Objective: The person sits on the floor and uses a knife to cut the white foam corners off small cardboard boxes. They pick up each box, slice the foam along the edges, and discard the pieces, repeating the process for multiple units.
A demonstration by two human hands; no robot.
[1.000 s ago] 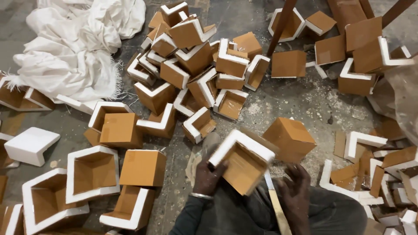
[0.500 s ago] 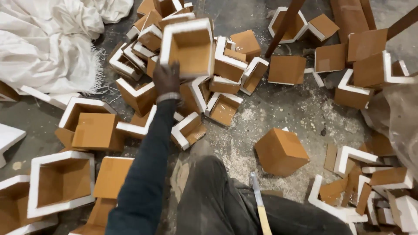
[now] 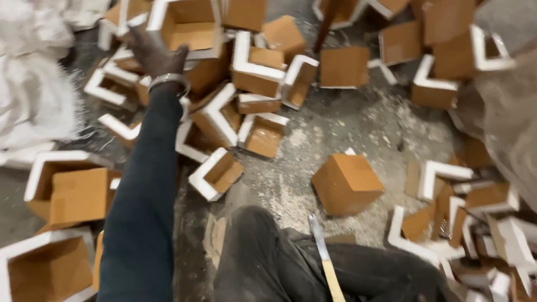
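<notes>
The left hand [image 3: 150, 51] was stretched far out at the end of a dark blue sleeve [image 3: 142, 190] with a metal bracelet [image 3: 168, 81] at the wrist. Its fingers were closed on the near rim of an open box [image 3: 187, 25], brown inside with a thick white edge, held at the top of a heap of like boxes [image 3: 224, 106] near the upper left of the view. The box sat touching or just above the heap; which of the two could not be told. The right hand was out of sight.

Judging from the grip and the reach, the step in hand looked like setting this box among the pile. The move to follow called for a steady seat on the uneven boxes beneath it before the fingers let go, since a tilted rim could have let it slide.

Nearer the person, one closed brown box [image 3: 347, 184] stood alone on the dusty grey floor [image 3: 335, 134], well apart from the heap. A flat pale strip [image 3: 324, 260] lay across the dark trousers [image 3: 291, 263]. More white-edged boxes and loose corner pieces [image 3: 447, 173] crowded the right side, and white sacking [image 3: 33, 95] lay bunched at the left, just beside the pile. Boxes lay close on both sides of the outstretched arm
</notes>
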